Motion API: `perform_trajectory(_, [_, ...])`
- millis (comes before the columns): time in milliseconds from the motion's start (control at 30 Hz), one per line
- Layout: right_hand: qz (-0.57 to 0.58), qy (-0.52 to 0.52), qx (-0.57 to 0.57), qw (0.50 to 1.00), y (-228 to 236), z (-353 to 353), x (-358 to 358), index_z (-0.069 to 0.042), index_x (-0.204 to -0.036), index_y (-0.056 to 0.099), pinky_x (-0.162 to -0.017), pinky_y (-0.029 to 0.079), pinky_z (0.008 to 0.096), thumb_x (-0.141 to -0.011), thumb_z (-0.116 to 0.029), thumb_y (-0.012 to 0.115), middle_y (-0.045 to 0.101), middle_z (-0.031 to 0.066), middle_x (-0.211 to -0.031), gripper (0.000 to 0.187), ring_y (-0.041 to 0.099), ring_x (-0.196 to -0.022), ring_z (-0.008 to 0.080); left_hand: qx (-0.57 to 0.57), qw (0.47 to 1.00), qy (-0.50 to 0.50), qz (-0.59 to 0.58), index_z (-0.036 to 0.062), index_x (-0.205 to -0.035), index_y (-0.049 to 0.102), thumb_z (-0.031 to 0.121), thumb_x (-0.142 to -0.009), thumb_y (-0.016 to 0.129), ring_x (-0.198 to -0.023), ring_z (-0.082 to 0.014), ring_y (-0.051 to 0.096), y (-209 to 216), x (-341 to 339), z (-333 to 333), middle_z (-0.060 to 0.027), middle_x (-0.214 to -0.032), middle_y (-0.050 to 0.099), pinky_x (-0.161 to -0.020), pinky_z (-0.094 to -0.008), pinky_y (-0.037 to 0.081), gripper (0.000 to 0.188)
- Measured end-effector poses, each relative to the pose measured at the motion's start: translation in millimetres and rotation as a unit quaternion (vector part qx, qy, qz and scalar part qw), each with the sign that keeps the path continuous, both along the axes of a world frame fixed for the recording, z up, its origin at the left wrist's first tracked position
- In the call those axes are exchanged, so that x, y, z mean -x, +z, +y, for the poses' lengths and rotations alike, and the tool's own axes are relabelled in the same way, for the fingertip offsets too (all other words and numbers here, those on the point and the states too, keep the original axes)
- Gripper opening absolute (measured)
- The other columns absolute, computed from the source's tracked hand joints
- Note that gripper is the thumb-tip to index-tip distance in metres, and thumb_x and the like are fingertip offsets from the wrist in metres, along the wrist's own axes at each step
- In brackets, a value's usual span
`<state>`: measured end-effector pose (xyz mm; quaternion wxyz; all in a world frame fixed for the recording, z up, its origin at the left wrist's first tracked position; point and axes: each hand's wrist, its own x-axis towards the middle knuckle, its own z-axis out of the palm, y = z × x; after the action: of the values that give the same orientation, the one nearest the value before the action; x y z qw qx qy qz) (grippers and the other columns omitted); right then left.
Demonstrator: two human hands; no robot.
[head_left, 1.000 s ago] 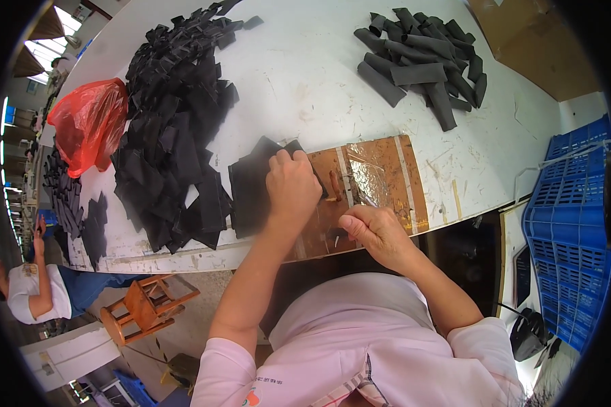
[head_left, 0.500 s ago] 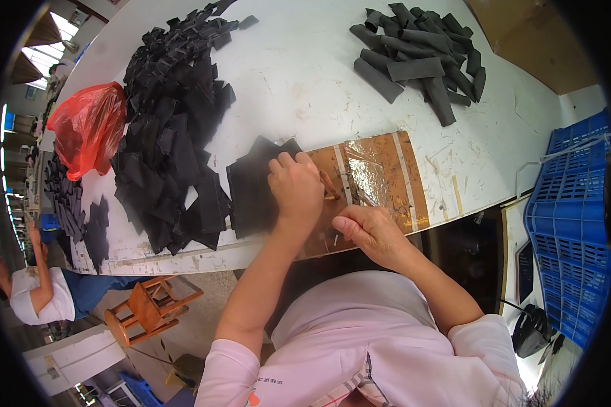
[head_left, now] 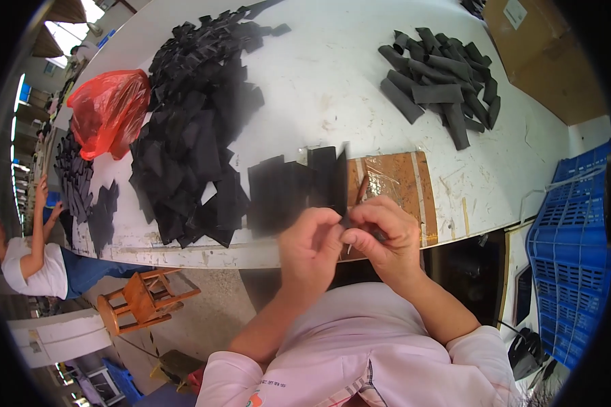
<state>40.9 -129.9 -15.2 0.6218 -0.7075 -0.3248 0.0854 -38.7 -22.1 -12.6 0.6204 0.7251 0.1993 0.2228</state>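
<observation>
My left hand and my right hand meet over the table's near edge, thumbs and fingertips pinched together. Between them a thin black fabric piece stands up nearly edge-on, gripped at its lower end. Just above my right fingers a slim reddish-brown stick shows; whether that hand holds it is hidden. Left of my hands lie flat black fabric pieces, partly blurred. Under and beyond my right hand is a brown cardboard sheet with clear tape across it.
A big heap of black pieces covers the table's left, beside a red plastic bag. Rolled dark tubes are piled at the far right. A cardboard box, blue crates, a wooden stool and another person surround the table.
My left hand has come off the flat black pieces, moving right and nearer to meet my right hand. A black piece now stands between them. The view has shifted slightly.
</observation>
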Motion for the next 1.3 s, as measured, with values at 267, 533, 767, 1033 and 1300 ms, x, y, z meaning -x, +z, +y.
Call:
perform_trajectory(267, [-0.233,-0.067,0.107,0.964,-14.5,16.1,5.2,-0.001,-0.078,0.057,-0.048,0.045,0.0307,-0.066,0.004,0.062,0.054,0.0095,-0.071,0.014,0.053,-0.054,0.0227,-0.190,0.967,0.145,-0.089,-0.0006,-0.078,0.051,-0.006,-0.072,0.056,-0.050,-0.0107,0.051,-22.9,-5.1,-10.3,-0.0065,-0.069,0.056,-0.042,-0.0225,0.039,0.010])
perform_trajectory(533, [0.152,0.081,-0.052,0.984,-11.8,8.2,1.7,0.001,-0.076,0.058,-0.047,0.035,0.0189,-0.071,0.003,0.063,0.051,0.0016,-0.067,0.007,0.045,-0.052,0.0084,0.406,0.902,-0.101,-0.108,-0.0001,-0.086,0.050,-0.008,-0.070,0.055,-0.055,-0.0031,0.045,0.7,8.1,17.8,-0.0015,-0.070,0.052,-0.050,-0.0140,0.037,0.018])
perform_trajectory(767, [0.610,0.148,-0.189,0.755,-17.2,8.2,6.4,-0.004,-0.079,0.055,-0.046,0.030,0.0191,-0.081,-0.014,0.059,0.047,-0.0026,-0.063,0.011,0.037,-0.053,0.0059,0.112,0.987,0.109,-0.029,0.0002,-0.080,0.055,-0.010,-0.068,0.055,-0.060,-0.0018,0.048,-12.0,4.1,3.6,0.0001,-0.070,0.055,-0.049,-0.0167,0.037,0.016])
perform_trajectory(1033, [0.370,0.149,-0.070,0.914,-12.7,9.3,5.6,-0.005,-0.077,0.049,-0.048,0.030,0.0172,-0.084,-0.014,0.056,0.045,-0.0043,-0.064,0.013,0.036,-0.056,0.0015,0.059,0.992,0.098,-0.048,-0.0013,-0.085,0.055,-0.011,-0.069,0.055,-0.048,-0.0014,0.045,-0.1,8.8,7.6,-0.0050,-0.071,0.059,-0.040,-0.0164,0.033,0.018])
perform_trajectory(1300, [0.312,0.187,-0.139,0.921,-7.1,-0.7,13.0,-0.004,-0.078,0.050,-0.058,0.036,0.0198,-0.084,-0.012,0.054,0.045,0.0004,-0.075,0.011,0.042,-0.064,0.0073,0.496,0.841,-0.214,-0.028,-0.0016,-0.097,0.042,-0.016,-0.063,0.050,-0.039,-0.0037,0.037,7.6,22.1,26.7,-0.0059,-0.068,0.052,-0.034,-0.0164,0.024,0.038])
